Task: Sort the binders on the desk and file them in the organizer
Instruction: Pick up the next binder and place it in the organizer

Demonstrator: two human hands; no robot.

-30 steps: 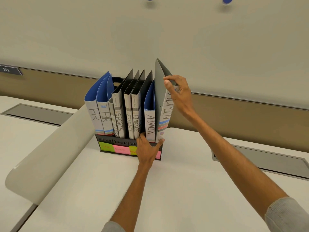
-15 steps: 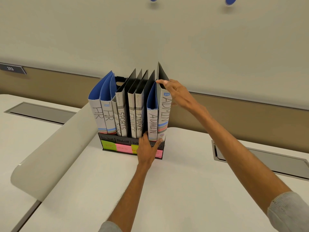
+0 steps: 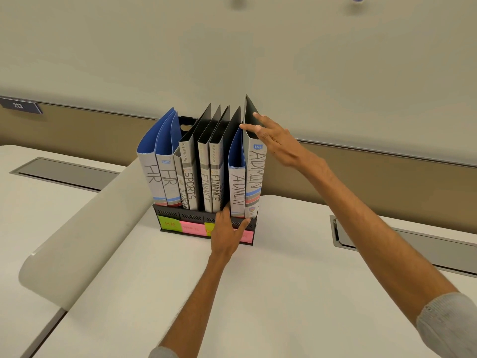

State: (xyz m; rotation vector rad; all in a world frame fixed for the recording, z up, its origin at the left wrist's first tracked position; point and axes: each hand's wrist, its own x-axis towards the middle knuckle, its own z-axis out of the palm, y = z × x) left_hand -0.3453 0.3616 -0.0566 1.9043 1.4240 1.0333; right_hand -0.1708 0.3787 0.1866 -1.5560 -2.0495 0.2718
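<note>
A black organizer [image 3: 191, 217] stands on the white desk [image 3: 258, 293] with several upright binders in it, labelled HR, SPORTS, FINANCE and ADMIN. The grey ADMIN binder [image 3: 255, 177] sits in the rightmost slot beside a blue ADMIN binder [image 3: 237, 187]. My right hand [image 3: 275, 142] rests with its fingers spread against the top corner of the grey ADMIN binder, not gripping it. My left hand [image 3: 227, 232] lies flat on the organizer's front, with its index finger up between the FINANCE and ADMIN binders and its thumb under the grey one.
Green [image 3: 169, 224] and pink [image 3: 193, 229] sticky labels run along the organizer's front. A curved white divider [image 3: 77, 228] rises at the left. Recessed grey cable trays [image 3: 64, 174] [image 3: 413, 244] sit at both sides. The wall stands close behind.
The grey ADMIN binder has dropped from a raised, tilted position down into the rightmost slot. My right hand has let go of its top edge and spread its fingers.
</note>
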